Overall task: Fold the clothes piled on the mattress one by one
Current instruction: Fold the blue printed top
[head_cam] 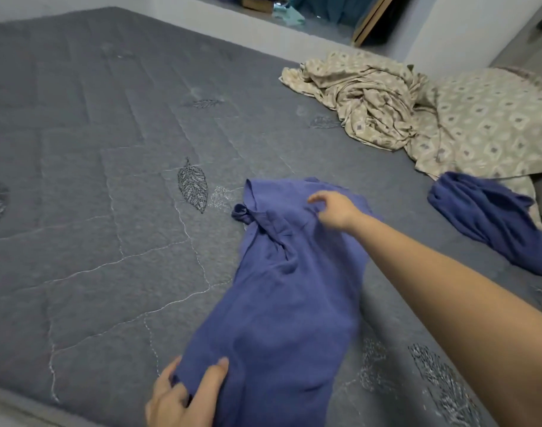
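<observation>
The grey quilted mattress (94, 180) with stitched leaf motifs fills the view. At lower left, the left hand (183, 396) grips the near edge of the blue-violet woven cloth garment (282, 297), thumb on top, fingers curled beneath. The garment lies lengthwise across the mattress, creased, with a small loop at its far left corner. The right hand (334, 211) rests on the garment's far end, fingers curled into the fabric; whether they pinch it cannot be determined. Further right lie a crumpled beige patterned sheet (371, 103), a matching pillow (494, 124) and a dark blue bunched garment (485, 211).
</observation>
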Tool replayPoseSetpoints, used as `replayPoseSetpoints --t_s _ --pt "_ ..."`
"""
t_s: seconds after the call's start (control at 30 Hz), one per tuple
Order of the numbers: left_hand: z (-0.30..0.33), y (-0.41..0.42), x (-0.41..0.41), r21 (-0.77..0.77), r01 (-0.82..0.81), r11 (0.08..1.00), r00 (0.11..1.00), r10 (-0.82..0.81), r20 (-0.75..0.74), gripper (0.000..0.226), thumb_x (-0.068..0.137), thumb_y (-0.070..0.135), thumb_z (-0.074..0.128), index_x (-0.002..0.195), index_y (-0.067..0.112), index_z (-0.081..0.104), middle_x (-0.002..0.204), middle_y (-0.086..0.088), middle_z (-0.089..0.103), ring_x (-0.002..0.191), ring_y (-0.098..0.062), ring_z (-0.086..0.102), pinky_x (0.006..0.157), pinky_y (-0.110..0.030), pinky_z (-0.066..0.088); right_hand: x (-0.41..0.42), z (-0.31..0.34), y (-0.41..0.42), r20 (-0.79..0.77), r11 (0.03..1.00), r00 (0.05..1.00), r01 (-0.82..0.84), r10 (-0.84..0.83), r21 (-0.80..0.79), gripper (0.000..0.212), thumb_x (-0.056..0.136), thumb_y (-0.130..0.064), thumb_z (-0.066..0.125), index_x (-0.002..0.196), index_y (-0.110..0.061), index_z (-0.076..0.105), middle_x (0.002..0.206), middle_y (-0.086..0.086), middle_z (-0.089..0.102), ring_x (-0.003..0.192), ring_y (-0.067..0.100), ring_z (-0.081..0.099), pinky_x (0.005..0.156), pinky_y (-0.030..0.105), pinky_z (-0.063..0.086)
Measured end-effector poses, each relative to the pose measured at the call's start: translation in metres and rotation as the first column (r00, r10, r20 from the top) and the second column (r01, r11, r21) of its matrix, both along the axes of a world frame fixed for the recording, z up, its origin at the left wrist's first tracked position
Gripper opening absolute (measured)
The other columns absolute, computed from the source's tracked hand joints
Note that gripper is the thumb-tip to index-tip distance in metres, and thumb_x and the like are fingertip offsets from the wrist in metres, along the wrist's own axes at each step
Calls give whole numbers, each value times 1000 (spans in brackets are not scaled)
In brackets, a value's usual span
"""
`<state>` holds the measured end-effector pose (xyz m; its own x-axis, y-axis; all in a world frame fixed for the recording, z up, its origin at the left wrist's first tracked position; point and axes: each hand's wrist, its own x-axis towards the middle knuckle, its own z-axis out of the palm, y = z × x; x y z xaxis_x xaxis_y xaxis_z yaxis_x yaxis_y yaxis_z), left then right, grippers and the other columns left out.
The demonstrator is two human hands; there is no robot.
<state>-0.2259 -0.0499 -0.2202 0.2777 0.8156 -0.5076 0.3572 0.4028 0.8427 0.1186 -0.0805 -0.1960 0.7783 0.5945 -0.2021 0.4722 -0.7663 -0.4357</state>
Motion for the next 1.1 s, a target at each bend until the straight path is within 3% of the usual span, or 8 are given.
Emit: replayPoseSetpoints --t_s 0.13,0.33,0.43,0.53,0.63,0.73,0.83,1.1 --pt "-7 23 2 -138 88 986 994 -79 74 23 77 23 79 58 15 69 98 -15 65 91 -23 56 85 -31 39 -9 -28 -50 49 898 990 139 -130 -419 69 87 -43 62 147 -26 32 149 15 35 139 34 30 111 39 26" --pt "-19 22 12 -225 431 874 901 -430 58 94 55 69 61 130 12 56 137 -11 52 129 -25 48 110 -39 35 -109 -64 -96 61 814 812 574 -580 93 89 77 -51 74 147 -21 26 144 18 38 131 39 35 108 44 28" --pt "-18 23 6 -348 378 858 908 -272 318 87 56 89 51 88 9 63 96 -17 66 68 -7 70 62 -18 55 -169 -74 -105 -127 712 766 636 -630 298 81 76 -38 80 137 -8 36 135 17 51 126 38 44 105 41 33" --pt "-15 31 5 -575 161 802 899 121 421 68 97 50 33 67 -1 67 54 -16 65 41 -20 62 40 -22 47 -218 -80 -112 -334 661 750 661 -570 355 76 74 -34 81 131 -8 37 129 14 54 119 30 54 103 37 41" --pt "-19 38 -14 -504 39 863 899 190 394 32 96 23 37 76 10 58 53 -7 62 47 -19 60 45 -18 43 -252 -80 -115 -468 619 723 684 -508 386 78 68 -40 84 124 -19 33 101 6 66 89 11 65 88 25 50" --pt "-29 32 -14 -163 211 964 970 -185 160 8 84 3 58 81 11 59 78 -12 62 79 -22 57 59 -29 45 -273 -79 -117 -451 700 788 596 -418 392 75 71 -22 84 122 -27 29 59 -11 55 52 -1 51 60 13 44" --pt "-36 20 -23 80 596 799 799 -579 -162 58 53 19 84 104 16 58 102 -8 60 96 -21 60 79 -23 48 -288 -84 -121 -444 791 833 501 -330 353 66 65 -30 76 118 -36 37 72 -14 58 63 1 54 65 19 46" --pt "-40 10 -41 -58 519 853 851 -522 -64 20 88 5 65 69 6 62 51 -3 53 41 -11 41 39 -17 30 -309 -76 -155 -518 618 747 651 -418 441 27 90 6 57 94 -20 63 86 4 67 66 6 59 63 16 49"
